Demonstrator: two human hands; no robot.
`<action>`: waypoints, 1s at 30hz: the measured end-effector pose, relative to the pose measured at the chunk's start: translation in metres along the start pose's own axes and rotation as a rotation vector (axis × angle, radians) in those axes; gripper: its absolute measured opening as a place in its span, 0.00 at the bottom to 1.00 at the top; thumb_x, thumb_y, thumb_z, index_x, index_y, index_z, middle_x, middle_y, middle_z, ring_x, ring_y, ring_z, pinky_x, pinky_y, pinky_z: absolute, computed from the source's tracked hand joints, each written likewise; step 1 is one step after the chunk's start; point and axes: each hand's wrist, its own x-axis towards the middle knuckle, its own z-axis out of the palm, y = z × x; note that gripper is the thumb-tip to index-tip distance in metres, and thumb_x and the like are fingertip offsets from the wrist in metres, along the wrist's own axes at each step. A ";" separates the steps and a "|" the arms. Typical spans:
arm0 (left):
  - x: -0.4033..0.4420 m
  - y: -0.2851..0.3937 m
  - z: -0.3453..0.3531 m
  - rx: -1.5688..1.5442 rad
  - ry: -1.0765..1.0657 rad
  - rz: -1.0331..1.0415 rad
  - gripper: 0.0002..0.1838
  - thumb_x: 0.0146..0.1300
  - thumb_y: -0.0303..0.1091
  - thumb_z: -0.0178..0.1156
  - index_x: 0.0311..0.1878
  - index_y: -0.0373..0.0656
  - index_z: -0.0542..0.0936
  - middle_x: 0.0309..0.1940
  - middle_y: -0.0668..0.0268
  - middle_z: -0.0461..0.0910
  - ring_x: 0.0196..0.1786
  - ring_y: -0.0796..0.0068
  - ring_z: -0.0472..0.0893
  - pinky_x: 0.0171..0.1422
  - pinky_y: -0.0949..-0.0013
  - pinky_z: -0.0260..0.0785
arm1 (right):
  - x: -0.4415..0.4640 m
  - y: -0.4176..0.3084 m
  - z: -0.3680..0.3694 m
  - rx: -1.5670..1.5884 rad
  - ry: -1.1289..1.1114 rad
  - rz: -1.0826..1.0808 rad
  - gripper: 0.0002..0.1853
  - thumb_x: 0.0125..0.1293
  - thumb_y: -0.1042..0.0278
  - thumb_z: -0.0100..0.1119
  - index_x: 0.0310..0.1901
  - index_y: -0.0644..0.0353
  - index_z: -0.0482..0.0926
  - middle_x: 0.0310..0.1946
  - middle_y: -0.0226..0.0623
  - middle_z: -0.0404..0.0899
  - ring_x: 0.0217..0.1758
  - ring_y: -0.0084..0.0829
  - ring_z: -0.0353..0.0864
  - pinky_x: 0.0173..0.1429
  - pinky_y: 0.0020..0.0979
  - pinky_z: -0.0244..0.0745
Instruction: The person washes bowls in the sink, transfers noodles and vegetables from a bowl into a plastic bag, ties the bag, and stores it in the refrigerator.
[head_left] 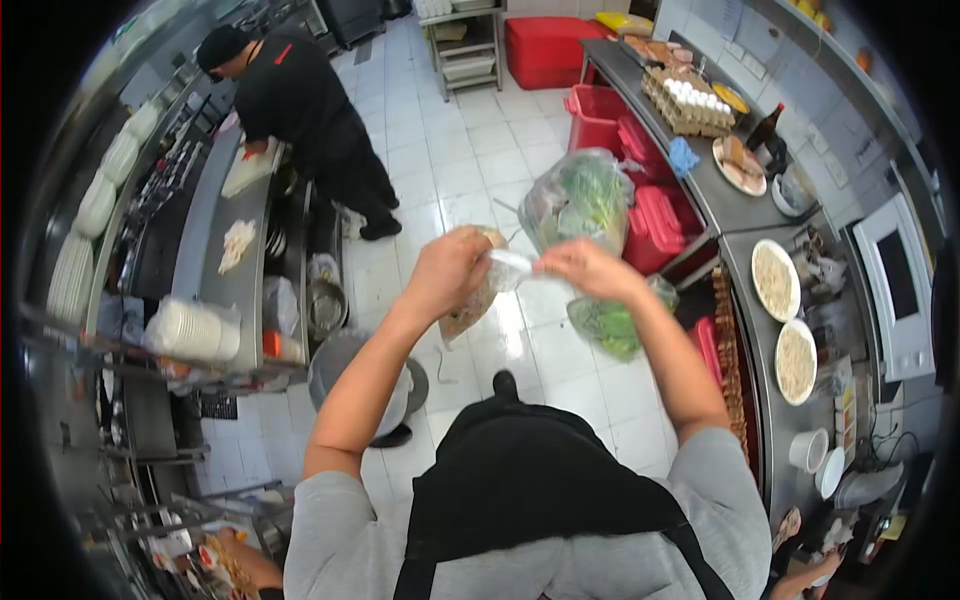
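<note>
In front of my chest, a clear plastic bag [470, 312] with brownish contents I cannot identify hangs from my left hand [447, 268]. That hand is closed around the bag's upper part. My right hand [590, 268] pinches the whitish stretched plastic at its mouth, so the bag's top is drawn between both hands. Beyond my right hand sits a large clear bag of leafy greens [580, 200]. Below it lies another bag of greens [612, 325], partly behind my right forearm.
A co-worker in black [300, 110] bends over the left counter [255, 190]. Red bins [655, 225] stand under the right counter [735, 210], which carries egg trays [690, 105] and plates of pale food [777, 280]. A grey bucket [340, 365] is left of me.
</note>
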 end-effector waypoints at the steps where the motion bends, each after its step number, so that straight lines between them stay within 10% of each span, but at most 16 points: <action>1: 0.022 -0.015 0.009 -0.121 -0.063 -0.033 0.05 0.47 0.27 0.56 0.28 0.36 0.75 0.27 0.54 0.74 0.33 0.54 0.75 0.35 0.60 0.66 | 0.006 0.011 0.000 0.123 -0.016 0.028 0.14 0.65 0.57 0.49 0.36 0.59 0.79 0.21 0.25 0.69 0.22 0.15 0.64 0.27 0.21 0.63; 4: 0.085 -0.048 0.033 -0.141 -0.025 0.021 0.06 0.48 0.26 0.55 0.29 0.35 0.75 0.21 0.54 0.74 0.27 0.53 0.75 0.32 0.60 0.66 | 0.024 0.040 0.015 0.583 0.039 0.214 0.14 0.66 0.58 0.48 0.37 0.59 0.77 0.25 0.26 0.70 0.27 0.17 0.66 0.29 0.22 0.64; 7: 0.138 -0.056 0.045 -0.390 -0.082 -0.045 0.07 0.49 0.23 0.50 0.32 0.34 0.74 0.19 0.55 0.73 0.20 0.64 0.73 0.27 0.66 0.65 | 0.055 0.059 0.053 1.766 0.164 -0.044 0.09 0.67 0.60 0.46 0.43 0.54 0.70 0.38 0.31 0.70 0.41 0.27 0.71 0.36 0.26 0.67; 13: 0.231 -0.060 0.024 -0.800 -0.221 -0.012 0.09 0.48 0.21 0.50 0.34 0.35 0.73 0.22 0.56 0.74 0.25 0.61 0.76 0.31 0.64 0.67 | 0.146 0.092 -0.004 2.077 -0.510 -0.385 0.09 0.62 0.58 0.53 0.37 0.53 0.73 0.36 0.30 0.72 0.38 0.29 0.72 0.43 0.27 0.67; 15: 0.262 -0.078 0.011 -0.720 -0.071 0.309 0.09 0.46 0.19 0.51 0.33 0.37 0.72 0.28 0.61 0.75 0.30 0.69 0.74 0.39 0.70 0.67 | 0.187 0.098 -0.060 1.807 -0.462 -0.455 0.09 0.62 0.59 0.54 0.36 0.54 0.74 0.36 0.30 0.72 0.37 0.29 0.72 0.41 0.26 0.67; 19: 0.313 -0.144 -0.014 -0.565 -0.033 0.321 0.09 0.42 0.19 0.56 0.30 0.39 0.73 0.32 0.62 0.67 0.37 0.70 0.68 0.45 0.72 0.61 | 0.285 0.082 -0.173 1.103 -0.274 -0.519 0.09 0.61 0.60 0.55 0.34 0.56 0.76 0.34 0.30 0.73 0.35 0.28 0.72 0.39 0.25 0.67; 25: 0.353 -0.263 -0.008 -0.981 0.025 0.028 0.04 0.51 0.26 0.58 0.29 0.39 0.74 0.33 0.66 0.66 0.39 0.75 0.65 0.46 0.74 0.57 | 0.442 0.036 -0.277 0.414 -0.353 -0.603 0.08 0.58 0.65 0.58 0.32 0.61 0.79 0.29 0.31 0.75 0.32 0.27 0.73 0.35 0.25 0.67; 30: 0.391 -0.366 0.012 -1.050 0.303 -0.166 0.03 0.55 0.23 0.54 0.34 0.37 0.72 0.40 0.64 0.68 0.41 0.77 0.68 0.50 0.75 0.60 | 0.535 0.040 -0.276 -0.039 -0.004 -0.574 0.06 0.53 0.72 0.59 0.32 0.64 0.79 0.26 0.37 0.76 0.31 0.31 0.75 0.36 0.28 0.68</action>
